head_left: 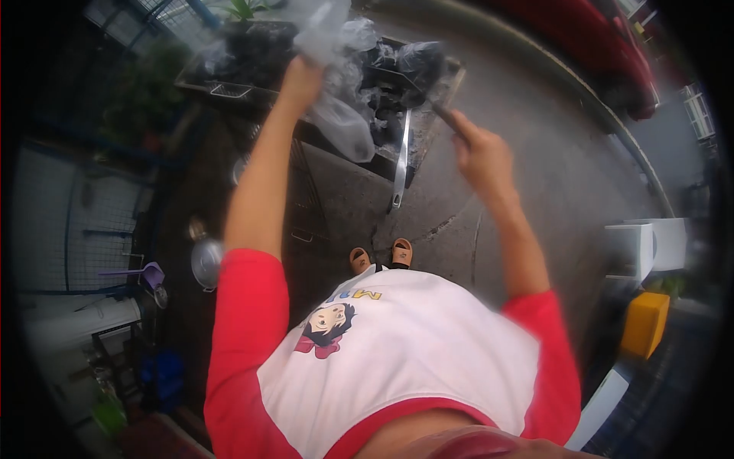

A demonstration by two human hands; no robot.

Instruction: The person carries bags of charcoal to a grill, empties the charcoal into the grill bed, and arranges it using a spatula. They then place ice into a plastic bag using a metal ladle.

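A: What is shown in the head view at the left hand?

B: A crumpled, see-through plastic bag point(344, 130) is gripped by the left hand point(304, 80), its fingers closed on the film. The bag is held over a black, rectangular metal grill point(200, 83) at the far side of the scene, and part of it is hung across the near edge.

A: And the right hand?

B: A dark, narrow handle point(444, 115) is clasped in the right hand point(485, 157), just beside the grill's right end. What is joined to its far end cannot be told, since that part is blurred.

A: What is seen in the grill?

B: Black lumps of charcoal point(388, 103) are seen to the right of the bag. A long, silver metal utensil point(401, 164) is rested there, untouched by either hand, its near end stuck out past the edge.

A: What is found round about?

B: Tan open-toed sandals point(402, 251) are worn on the feet, nearer than the grill. A purple plastic scoop point(153, 272) is seen at the left, a yellow box point(644, 325) at the near right, and a dark-red vehicle point(589, 46) at the far right.
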